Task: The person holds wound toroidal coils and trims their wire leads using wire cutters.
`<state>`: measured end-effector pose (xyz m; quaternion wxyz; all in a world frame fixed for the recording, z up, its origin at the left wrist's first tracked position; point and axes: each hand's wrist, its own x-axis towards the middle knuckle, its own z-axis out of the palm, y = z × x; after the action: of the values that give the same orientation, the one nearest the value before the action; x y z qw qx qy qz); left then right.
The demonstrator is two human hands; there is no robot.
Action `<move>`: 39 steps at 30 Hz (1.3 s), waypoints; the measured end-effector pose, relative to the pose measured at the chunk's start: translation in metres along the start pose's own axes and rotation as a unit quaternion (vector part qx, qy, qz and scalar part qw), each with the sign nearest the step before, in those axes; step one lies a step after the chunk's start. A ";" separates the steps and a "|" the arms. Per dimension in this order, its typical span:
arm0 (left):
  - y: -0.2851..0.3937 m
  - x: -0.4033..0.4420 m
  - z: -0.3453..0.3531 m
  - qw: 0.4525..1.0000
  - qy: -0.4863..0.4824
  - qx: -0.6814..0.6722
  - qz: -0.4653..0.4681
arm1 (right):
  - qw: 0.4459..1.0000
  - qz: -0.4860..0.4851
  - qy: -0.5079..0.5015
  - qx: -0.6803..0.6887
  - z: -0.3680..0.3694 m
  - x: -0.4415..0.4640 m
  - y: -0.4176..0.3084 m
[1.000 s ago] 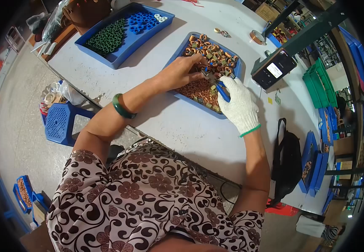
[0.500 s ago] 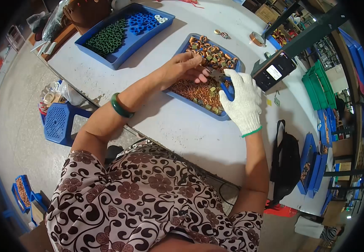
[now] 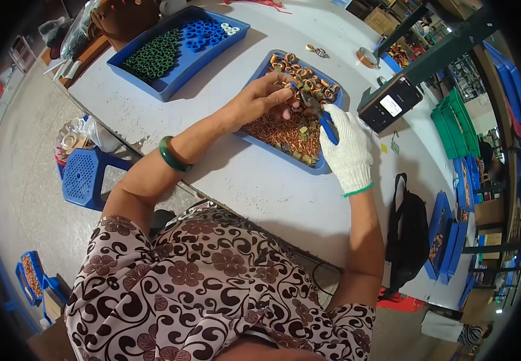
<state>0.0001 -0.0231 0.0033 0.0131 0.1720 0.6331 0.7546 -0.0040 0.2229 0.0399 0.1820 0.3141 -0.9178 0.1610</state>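
My bare left hand (image 3: 265, 101) is over a blue tray (image 3: 252, 139), its thumb and fingers closed on a small part with a blue bit (image 3: 293, 85). The fingers hide most of that part. In a white knitted glove, my right hand (image 3: 349, 150) is wrapped round blue-handled pliers (image 3: 328, 127). The pliers' dark jaws point up and left, close to the left fingertips; I cannot tell whether they touch the part. Below lie copper wire clippings (image 3: 299, 143), and copper-wound ring coils (image 3: 320, 84) fill the tray's far end.
Another blue tray (image 3: 176, 90) with green, blue and white rings stands at the far left. A phone (image 3: 391, 103) leans by a dark metal post on the right. A tape roll (image 3: 367, 56) lies farther back. A black bag (image 3: 408, 234) hangs at the right edge.
My left hand has turned and its fingers have curled in, so a blue bit shows at the fingertips. The pliers have swung to point more upward, and the right hand has shifted slightly down.
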 end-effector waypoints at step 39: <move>-0.011 0.003 -0.002 0.997 -0.045 0.063 0.014 | 0.998 0.002 -0.025 -0.060 -0.010 0.001 -0.012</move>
<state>-0.0050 -0.0224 -0.0065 0.0200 0.2148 0.6759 0.7047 0.0051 0.2175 0.0517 0.1772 0.3044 -0.9307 0.0985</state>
